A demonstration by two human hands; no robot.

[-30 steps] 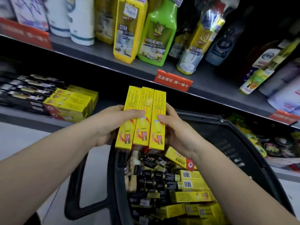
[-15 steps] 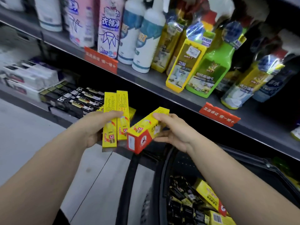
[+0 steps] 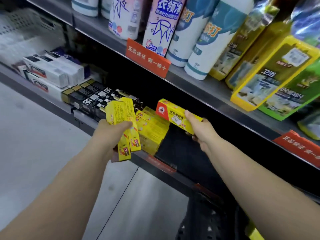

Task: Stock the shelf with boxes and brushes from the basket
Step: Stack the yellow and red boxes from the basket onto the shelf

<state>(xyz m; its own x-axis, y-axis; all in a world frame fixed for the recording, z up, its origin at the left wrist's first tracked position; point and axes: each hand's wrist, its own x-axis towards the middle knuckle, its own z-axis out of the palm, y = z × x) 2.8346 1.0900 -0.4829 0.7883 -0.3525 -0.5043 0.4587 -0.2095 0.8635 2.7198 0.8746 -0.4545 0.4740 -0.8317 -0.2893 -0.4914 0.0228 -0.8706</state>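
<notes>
Right hand grasps a single yellow box by its near end, thumb on top and fingers curled beneath. The box is level, its red end cap pointing left into the lower shelf, and it hovers just above and to the right of the stack of yellow boxes already lying there. Left hand is clenched round a fanned bundle of yellow boxes, at least two, held on end in front of the stack.

To place this one well, I judge it should turn to match the boxes below, come down flat on the stack or on the bare dark patch to its right, and be squared with a fingertip so the fronts line up. The left bundle looks splayed and could slip, so it wants a firm grip.

Left of the stack lie black cartons, then white cartons. The black basket shows at the bottom edge, its contents mostly out of sight.

The held box bears dark characters on its side, too blurred to read surely. A red shelf tag on the shelf above reads 正品保证 假一赔十. Behind it a pink bottle shows 衣领净, and a yellow refill pack shows 卫浴.
</notes>
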